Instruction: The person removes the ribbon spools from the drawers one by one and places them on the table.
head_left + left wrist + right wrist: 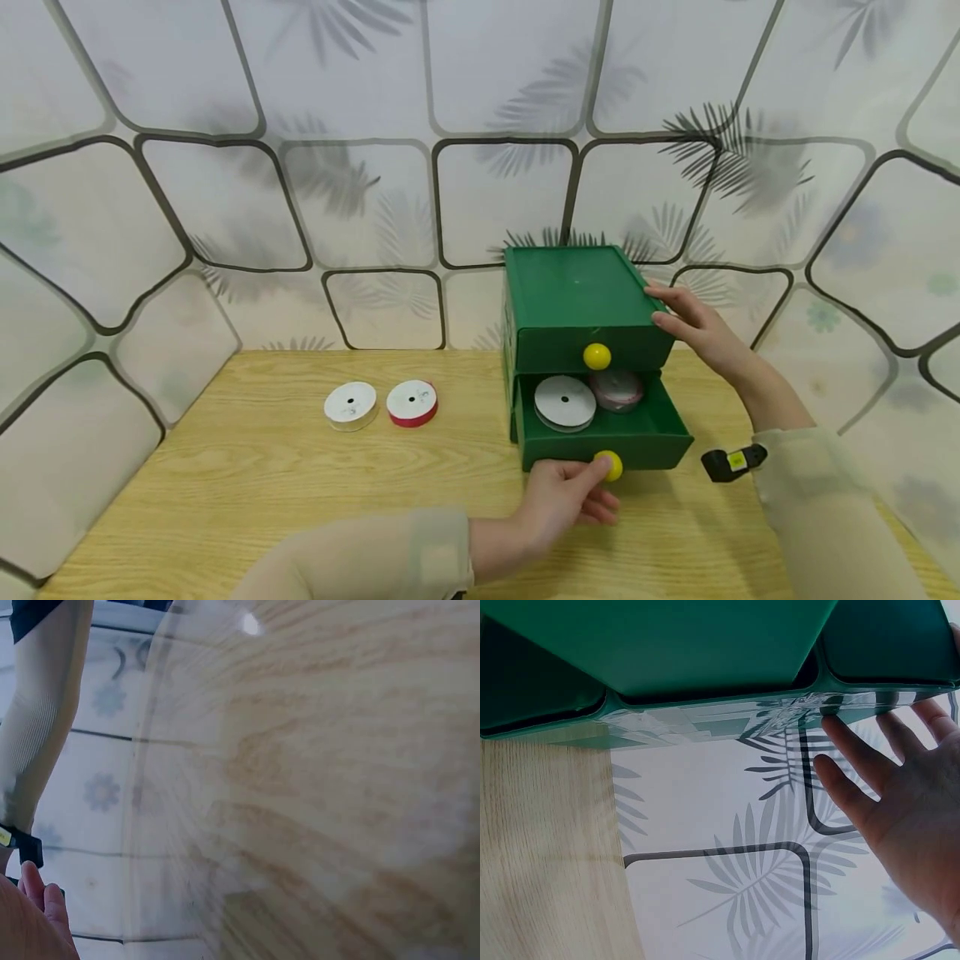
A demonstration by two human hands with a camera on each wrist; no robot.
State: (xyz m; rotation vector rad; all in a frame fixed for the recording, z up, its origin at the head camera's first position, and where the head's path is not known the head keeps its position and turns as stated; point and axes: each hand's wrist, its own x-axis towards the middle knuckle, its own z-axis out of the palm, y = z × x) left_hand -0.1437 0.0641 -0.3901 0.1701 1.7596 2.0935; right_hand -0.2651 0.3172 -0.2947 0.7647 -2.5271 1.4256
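Note:
A green two-drawer box [570, 287] stands on the table, its lower drawer [645, 452] pulled out. With thumb and fingers, my left hand [543, 510] pinches the yellow knob [613, 467] of that drawer. Inside lie a white-faced ribbon spool [565, 396] and a pinkish spool [619, 392] partly hidden under the upper drawer. My right hand [697, 329] rests its extended fingertips on the box's right side. From the right wrist view, the fingers [855, 750] spread against the green side wall. Only part of the left hand [34, 922] shows in the left wrist view.
On the wooden table [300, 475], left of the box, lie a white ribbon spool [350, 406] and a spool with red ribbon [412, 404]. The closed upper drawer [547, 350] has its own yellow knob [597, 357]. A patterned curtain [360, 208] hangs behind.

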